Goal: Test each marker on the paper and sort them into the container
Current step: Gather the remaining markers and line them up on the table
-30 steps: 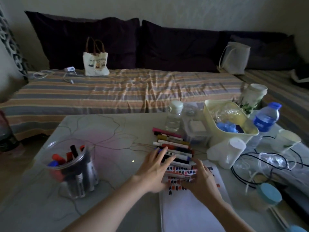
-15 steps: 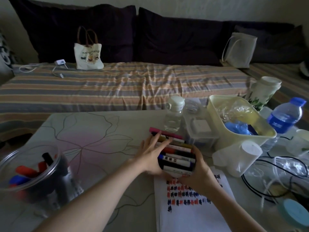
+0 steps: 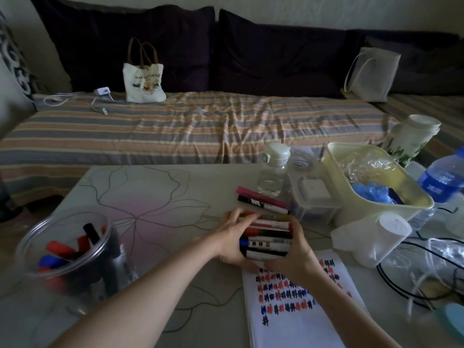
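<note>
**Both hands now clamp the marker bundle**

A second ago the hands lay spread flat over the markers; they have since closed in from both sides. On the left, the clear container [image 3: 72, 249] holds sorted markers standing upright. The left hand [image 3: 232, 238] curls round the bundle of markers [image 3: 267, 237], which lies on the table [image 3: 150, 197] above the paper [image 3: 301, 312], long axes running left to right. The right hand [image 3: 298, 249] grips its other end.
</note>
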{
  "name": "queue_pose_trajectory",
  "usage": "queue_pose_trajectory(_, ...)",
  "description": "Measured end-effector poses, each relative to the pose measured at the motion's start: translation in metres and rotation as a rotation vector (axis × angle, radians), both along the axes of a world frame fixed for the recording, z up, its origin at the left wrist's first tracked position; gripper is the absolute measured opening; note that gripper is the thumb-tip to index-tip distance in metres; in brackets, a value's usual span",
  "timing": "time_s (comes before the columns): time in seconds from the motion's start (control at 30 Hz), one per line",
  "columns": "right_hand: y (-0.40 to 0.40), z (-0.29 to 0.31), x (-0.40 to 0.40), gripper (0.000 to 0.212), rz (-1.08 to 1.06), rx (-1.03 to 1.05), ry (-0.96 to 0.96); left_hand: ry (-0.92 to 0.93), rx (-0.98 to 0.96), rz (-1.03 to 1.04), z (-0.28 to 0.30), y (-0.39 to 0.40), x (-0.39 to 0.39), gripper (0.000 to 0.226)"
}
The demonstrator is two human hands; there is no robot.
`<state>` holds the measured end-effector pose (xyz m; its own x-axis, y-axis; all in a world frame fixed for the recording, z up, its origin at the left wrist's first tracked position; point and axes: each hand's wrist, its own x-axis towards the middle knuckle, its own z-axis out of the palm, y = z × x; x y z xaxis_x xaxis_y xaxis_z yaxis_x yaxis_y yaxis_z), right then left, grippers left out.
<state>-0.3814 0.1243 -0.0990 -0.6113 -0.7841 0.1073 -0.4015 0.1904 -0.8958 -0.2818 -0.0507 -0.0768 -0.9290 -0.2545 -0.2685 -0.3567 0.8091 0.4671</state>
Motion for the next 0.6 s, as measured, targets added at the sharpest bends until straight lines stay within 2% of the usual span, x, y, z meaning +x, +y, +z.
queue_pose_trajectory(0.07, -0.002, -0.001, 0.005, 0.107, -0.005, 0.016, -0.062, -0.023, -0.010, 0.003, -0.001, 0.002, 0.004, 0.121)
queue_pose_trajectory(0.17, -0.009, 0.008, 0.012, 0.088, -0.034, -0.003, -0.258, -0.045, -0.061, 0.008, -0.001, 0.000, 0.011, 0.122)
queue_pose_trajectory(0.2, -0.012, 0.010, 0.015, 0.088, -0.028, 0.014, -0.300, -0.083, -0.107, 0.000, 0.001, -0.004, 0.014, 0.123)
queue_pose_trajectory(0.33, -0.030, 0.012, 0.036, 0.106, 0.074, 0.123, -0.387, -0.298, -0.291, -0.034, 0.008, -0.019, 0.034, 0.137)
queue_pose_trajectory(0.37, -0.031, 0.013, 0.043, 0.104, 0.116, 0.159, -0.351, -0.296, -0.326, -0.044, 0.011, -0.018, 0.040, 0.136)
queue_pose_trajectory(0.47, -0.018, 0.022, 0.054, 0.058, 0.087, 0.266, -0.024, -0.232, -0.282, -0.039, 0.019, -0.009, 0.060, 0.121)
queue_pose_trajectory(0.5, -0.007, 0.019, 0.051, 0.050, 0.061, 0.299, 0.107, -0.215, -0.259, -0.031, 0.021, -0.008, 0.067, 0.116)
queue_pose_trajectory(0.6, 0.033, 0.001, 0.039, 0.051, 0.109, 0.527, 0.481, -0.161, -0.312, -0.039, 0.022, -0.007, 0.090, 0.109)
